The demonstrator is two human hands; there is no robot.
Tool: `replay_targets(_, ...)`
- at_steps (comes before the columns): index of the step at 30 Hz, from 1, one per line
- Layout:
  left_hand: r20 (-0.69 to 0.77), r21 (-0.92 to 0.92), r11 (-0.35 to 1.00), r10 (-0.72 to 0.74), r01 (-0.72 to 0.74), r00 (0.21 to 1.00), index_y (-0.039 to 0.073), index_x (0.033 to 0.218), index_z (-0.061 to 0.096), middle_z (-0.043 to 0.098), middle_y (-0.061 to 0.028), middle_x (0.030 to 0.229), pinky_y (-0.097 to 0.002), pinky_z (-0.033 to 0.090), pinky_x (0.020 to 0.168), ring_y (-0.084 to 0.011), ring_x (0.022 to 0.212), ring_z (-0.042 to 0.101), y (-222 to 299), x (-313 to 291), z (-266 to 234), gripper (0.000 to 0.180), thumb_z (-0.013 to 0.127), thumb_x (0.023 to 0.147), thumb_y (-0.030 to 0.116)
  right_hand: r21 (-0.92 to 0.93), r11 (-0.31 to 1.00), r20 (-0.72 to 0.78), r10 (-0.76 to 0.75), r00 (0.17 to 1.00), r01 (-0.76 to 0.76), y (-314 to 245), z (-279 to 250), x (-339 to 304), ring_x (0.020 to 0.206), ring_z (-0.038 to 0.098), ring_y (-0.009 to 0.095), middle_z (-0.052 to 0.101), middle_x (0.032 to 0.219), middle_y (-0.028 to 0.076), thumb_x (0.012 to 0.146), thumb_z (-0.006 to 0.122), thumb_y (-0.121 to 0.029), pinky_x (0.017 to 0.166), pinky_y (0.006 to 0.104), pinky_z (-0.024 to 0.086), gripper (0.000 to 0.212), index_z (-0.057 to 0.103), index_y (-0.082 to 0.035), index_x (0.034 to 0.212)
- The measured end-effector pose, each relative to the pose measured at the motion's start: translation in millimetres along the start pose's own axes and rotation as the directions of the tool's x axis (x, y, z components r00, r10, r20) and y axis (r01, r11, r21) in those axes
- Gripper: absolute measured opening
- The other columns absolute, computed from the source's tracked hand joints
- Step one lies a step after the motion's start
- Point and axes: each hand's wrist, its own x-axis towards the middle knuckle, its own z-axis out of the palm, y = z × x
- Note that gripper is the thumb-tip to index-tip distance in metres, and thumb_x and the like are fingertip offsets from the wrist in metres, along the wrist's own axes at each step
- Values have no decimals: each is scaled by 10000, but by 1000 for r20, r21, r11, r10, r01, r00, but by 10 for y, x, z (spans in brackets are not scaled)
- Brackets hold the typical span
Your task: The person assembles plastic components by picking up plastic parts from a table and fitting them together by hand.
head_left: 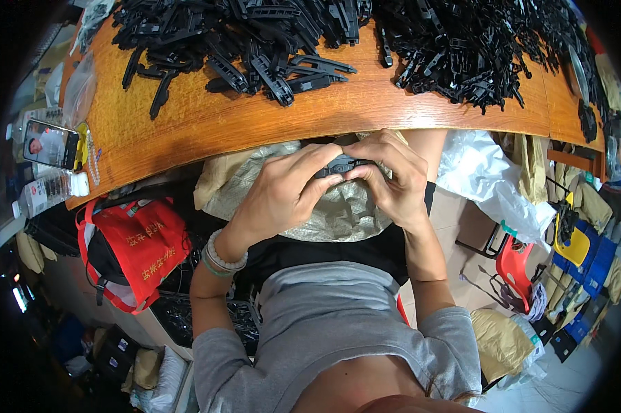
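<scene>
Between my two hands, just off the table's front edge, is a small black plastic part (340,165). My left hand (286,182) pinches its left end between thumb and fingers. At its other end my right hand (391,173) grips it the same way, fingers bent over the top. My fingers hide much of the part, so its full shape cannot be made out. Below my hands a pale, crinkled woven sack (345,213) lies across my lap.
A heap of long black plastic pieces (248,41) covers the far left of the wooden table (145,131). Smaller black pieces (462,55) are piled at right. A phone (50,144) stands at the left edge. A red bag (141,248) sits left, a white plastic bag (486,172) right.
</scene>
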Motion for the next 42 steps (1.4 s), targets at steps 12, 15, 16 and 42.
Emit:
replay_targets(12, -183, 194, 980, -15, 51, 983, 2, 861, 623, 629, -118, 823, -333, 490, 591, -257, 700, 634, -160, -68, -43, 206, 744, 719, 89, -20, 999, 52, 47, 998, -46, 154, -193, 90, 772, 620, 257, 618, 872, 120, 757, 667, 8, 675, 326, 496, 136, 637, 20, 889)
replay_targets(15, -318, 329, 941, 33, 78, 947, 10, 845, 617, 604, -96, 828, -326, 486, 598, -244, 707, 620, -200, 107, -72, 165, 727, 727, 46, -476, 878, -123, -7, 992, -53, 263, -269, 469, 844, 582, 254, 604, 910, 95, 705, 606, 80, 722, 354, 473, 238, 663, -21, 913)
replay_targets(16, -376, 374, 923, 59, 94, 925, 7, 852, 619, 598, -92, 839, -329, 485, 600, -246, 709, 616, -238, 187, -61, 157, 718, 733, 36, -644, 765, -114, -73, 991, -17, 356, -277, 592, 898, 568, 253, 609, 939, 73, 671, 597, 101, 761, 363, 463, 307, 677, -45, 929)
replay_targets(42, -401, -688, 714, -525, 131, 750, -22, 964, 508, 614, -126, 885, -264, 536, 686, -153, 749, 626, -155, 247, -5, 143, 593, 849, -21, 131, 958, -55, 263, 963, -254, 50, -21, 376, 650, 554, 134, 616, 746, 63, 811, 651, -31, 605, 239, 428, 135, 669, 26, 933)
